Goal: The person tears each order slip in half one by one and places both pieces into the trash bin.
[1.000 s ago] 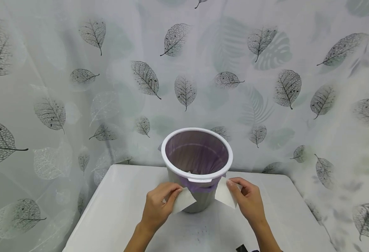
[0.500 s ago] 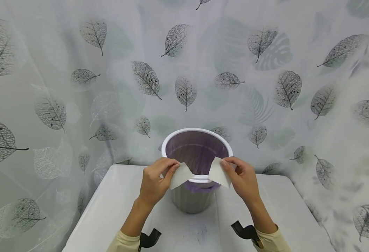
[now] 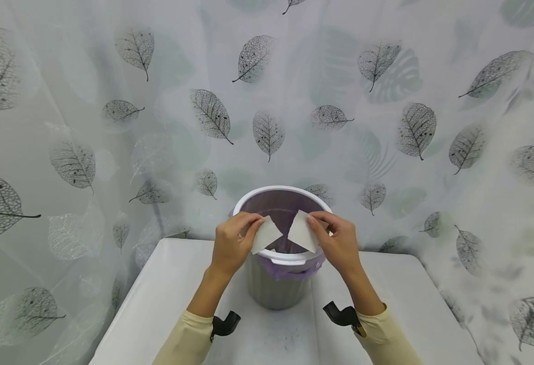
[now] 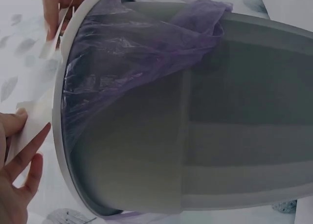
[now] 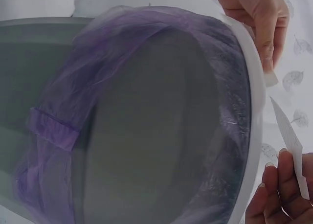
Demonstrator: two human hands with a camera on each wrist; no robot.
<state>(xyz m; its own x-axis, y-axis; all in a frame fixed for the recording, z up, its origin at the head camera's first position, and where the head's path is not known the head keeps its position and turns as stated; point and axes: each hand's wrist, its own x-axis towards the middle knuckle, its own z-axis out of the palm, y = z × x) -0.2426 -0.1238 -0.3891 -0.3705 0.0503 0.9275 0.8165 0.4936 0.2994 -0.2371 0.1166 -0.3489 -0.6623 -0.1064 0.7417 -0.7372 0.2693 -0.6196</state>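
In the head view my left hand [image 3: 232, 243] pinches a small torn piece of white paper [image 3: 266, 235] between thumb and fingers. My right hand [image 3: 337, 241] pinches a second torn piece, a paper scrap [image 3: 301, 232], its corner pointing at the first. Both scraps overlap the mouth of a grey trash can [image 3: 276, 289] with a white rim [image 3: 287, 257]. A purple bag [image 5: 63, 131] lines the can and folds down over its outside. From the left wrist view, the left-hand paper [image 4: 36, 119] shows right beside the rim. In the right wrist view, the right-hand scrap [image 5: 288, 136] appears nearly edge-on.
The can stands on a white table [image 3: 176, 289], close to a leaf-printed curtain [image 3: 267, 76] behind it. Black wrist mounts [image 3: 226, 323] stick out from both cream sleeves [image 3: 187, 337].
Both hands have risen from in front of the can to over its mouth, each still pinching its paper scrap. The two scraps are closer together now. The can has not moved.
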